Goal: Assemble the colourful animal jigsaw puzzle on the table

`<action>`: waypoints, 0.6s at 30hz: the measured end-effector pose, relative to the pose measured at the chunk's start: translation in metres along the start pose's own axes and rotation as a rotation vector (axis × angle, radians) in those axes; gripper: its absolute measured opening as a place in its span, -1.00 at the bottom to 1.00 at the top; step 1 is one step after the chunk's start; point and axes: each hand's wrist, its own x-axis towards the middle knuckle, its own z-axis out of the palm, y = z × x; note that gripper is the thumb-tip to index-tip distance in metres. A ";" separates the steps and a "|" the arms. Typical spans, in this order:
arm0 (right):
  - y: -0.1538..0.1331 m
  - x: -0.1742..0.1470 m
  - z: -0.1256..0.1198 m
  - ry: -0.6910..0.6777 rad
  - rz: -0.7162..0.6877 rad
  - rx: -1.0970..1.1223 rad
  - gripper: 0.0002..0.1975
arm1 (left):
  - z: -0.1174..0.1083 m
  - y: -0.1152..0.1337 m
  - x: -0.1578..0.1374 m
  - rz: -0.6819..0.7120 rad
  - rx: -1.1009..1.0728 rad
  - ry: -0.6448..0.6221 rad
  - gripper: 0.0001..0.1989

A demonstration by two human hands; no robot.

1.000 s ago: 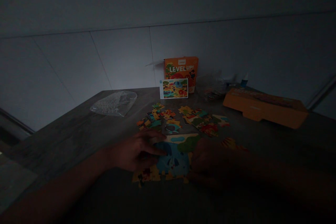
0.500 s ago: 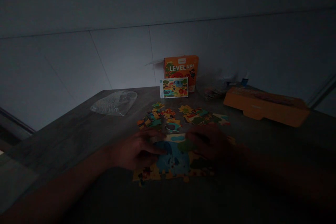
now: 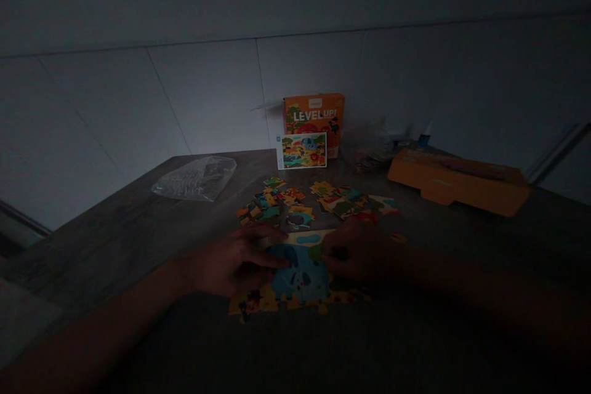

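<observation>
A partly joined jigsaw puzzle [image 3: 302, 280] with blue elephants lies on the table in front of me. My left hand [image 3: 231, 261] rests on its left side, fingers stretched out and apart over the pieces. At the upper right of the puzzle, my right hand [image 3: 355, 249] is closed, its thumb and fingertips pinched at a puzzle piece [image 3: 316, 252] with a green treetop. Dim light hides much of that grip. Loose puzzle pieces lie just beyond, in a left group [image 3: 268, 203] and a right group [image 3: 346, 200].
A picture card [image 3: 302, 151] leans on an orange box [image 3: 335, 108] at the back. The grey table [image 3: 115, 221] also holds a clear plastic bag [image 3: 196, 178] on the left. On the right are another plastic bag [image 3: 372, 148] and an orange box part [image 3: 462, 184].
My right hand has shifted slightly left and its fingers are drawn in closer at the green treetop. My left hand stays on the puzzle. The whole view has tilted slightly.
</observation>
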 end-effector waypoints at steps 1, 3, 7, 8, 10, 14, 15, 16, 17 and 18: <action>0.000 0.000 0.000 0.005 -0.007 -0.024 -0.78 | 0.000 0.000 0.000 -0.001 0.002 -0.003 -0.60; -0.001 -0.001 -0.002 0.007 -0.023 -0.059 -0.78 | 0.000 -0.001 0.000 0.000 0.002 -0.003 -0.60; -0.009 -0.003 -0.007 -0.032 -0.062 -0.154 -0.84 | 0.001 -0.002 -0.001 0.017 -0.002 0.017 -0.59; -0.012 -0.004 -0.009 -0.038 -0.077 -0.196 -0.85 | 0.001 -0.003 -0.002 0.023 0.000 0.014 -0.57; -0.015 -0.004 -0.010 -0.051 -0.114 -0.276 -0.84 | 0.002 -0.004 -0.003 0.027 0.008 0.007 -0.55; -0.018 -0.005 -0.011 -0.077 -0.153 -0.363 -0.80 | 0.004 -0.006 -0.005 0.004 0.025 -0.007 -0.52; -0.019 -0.005 -0.011 -0.082 -0.156 -0.381 -0.80 | 0.004 -0.006 -0.005 -0.003 0.026 -0.012 -0.52; -0.019 -0.004 -0.011 -0.090 -0.160 -0.393 -0.80 | 0.004 -0.006 -0.005 -0.004 0.027 -0.015 -0.53; -0.020 -0.004 -0.011 -0.102 -0.162 -0.397 -0.80 | 0.004 -0.006 -0.005 -0.003 0.027 -0.014 -0.53; -0.020 -0.003 -0.012 -0.108 -0.160 -0.395 -0.80 | 0.004 -0.006 -0.005 0.004 0.024 -0.010 -0.54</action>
